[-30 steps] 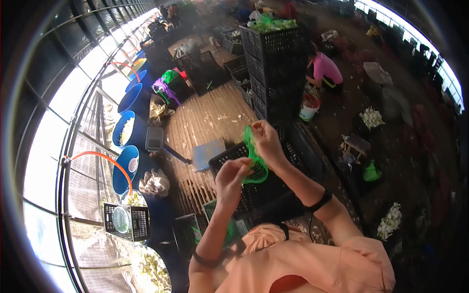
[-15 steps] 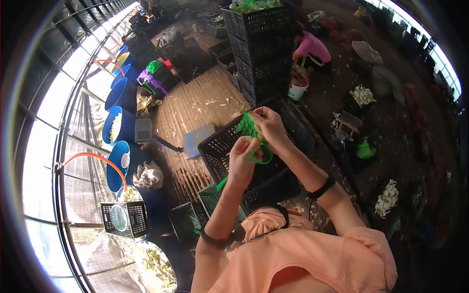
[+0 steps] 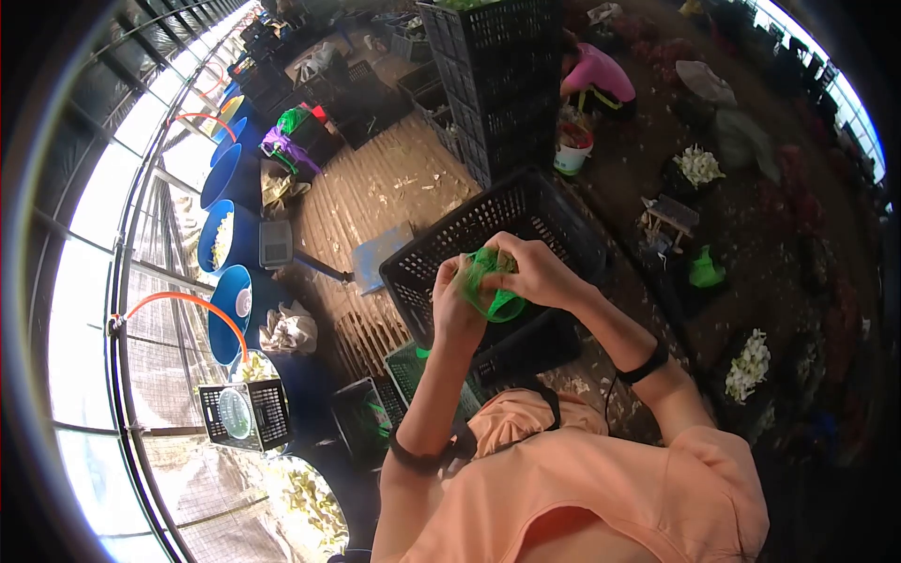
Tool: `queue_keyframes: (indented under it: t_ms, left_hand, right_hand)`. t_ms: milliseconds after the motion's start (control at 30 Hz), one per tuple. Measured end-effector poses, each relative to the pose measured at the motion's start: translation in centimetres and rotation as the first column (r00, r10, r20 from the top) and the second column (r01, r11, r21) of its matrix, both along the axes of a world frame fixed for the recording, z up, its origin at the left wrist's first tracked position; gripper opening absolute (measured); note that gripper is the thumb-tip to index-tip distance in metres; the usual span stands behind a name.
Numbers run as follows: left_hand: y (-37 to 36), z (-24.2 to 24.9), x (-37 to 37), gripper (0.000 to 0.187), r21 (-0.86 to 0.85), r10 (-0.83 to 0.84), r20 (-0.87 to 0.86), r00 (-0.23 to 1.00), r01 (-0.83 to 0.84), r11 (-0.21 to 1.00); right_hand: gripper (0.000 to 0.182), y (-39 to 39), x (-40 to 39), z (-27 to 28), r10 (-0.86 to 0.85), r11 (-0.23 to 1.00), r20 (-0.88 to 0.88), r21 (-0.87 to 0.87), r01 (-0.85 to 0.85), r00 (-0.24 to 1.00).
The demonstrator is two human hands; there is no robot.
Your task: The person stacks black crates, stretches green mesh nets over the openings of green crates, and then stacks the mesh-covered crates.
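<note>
Your left hand and right hand are now pressed close together over the open black crate, both closed around a green mesh net that is bunched into a small wad between your palms. A second ago the same net hung stretched and loose between hands held apart and higher; it has since been gathered in and brought down toward the crate, so the loose netting looks to be under control. Blue tubs line the window wall at left, and another person in pink crouches beyond the tall crate stack.
</note>
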State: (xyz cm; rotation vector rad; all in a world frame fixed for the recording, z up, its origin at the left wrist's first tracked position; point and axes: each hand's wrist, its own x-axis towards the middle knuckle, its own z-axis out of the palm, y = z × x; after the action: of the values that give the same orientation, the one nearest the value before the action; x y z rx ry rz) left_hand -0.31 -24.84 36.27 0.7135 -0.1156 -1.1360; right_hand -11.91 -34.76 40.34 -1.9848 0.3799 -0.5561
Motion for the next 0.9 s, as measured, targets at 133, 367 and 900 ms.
queue_keyframes:
  t_ms: [133,367,900]
  left_hand:
    - [-0.5,1.2,-1.1,0.012,0.010,0.058,0.107,0.993,-0.060,0.998]
    - [2.7,0.9,-2.5,0.035,0.366,-0.366,0.931,0.008,-0.001,0.931]
    - [7.7,1.9,18.6,0.013,-0.234,0.052,-0.272,0.961,-0.118,0.965]
  right_hand:
    - [0.018,-2.6,0.0,-2.9,-0.157,0.981,0.048,0.123,0.150,0.986]
    - [0.033,-4.8,-1.1,-1.5,-0.335,0.134,-0.005,0.990,0.053,0.942]
    - [0.026,-9.8,-10.5,3.1,-0.044,0.955,-0.117,0.288,0.077,0.992]
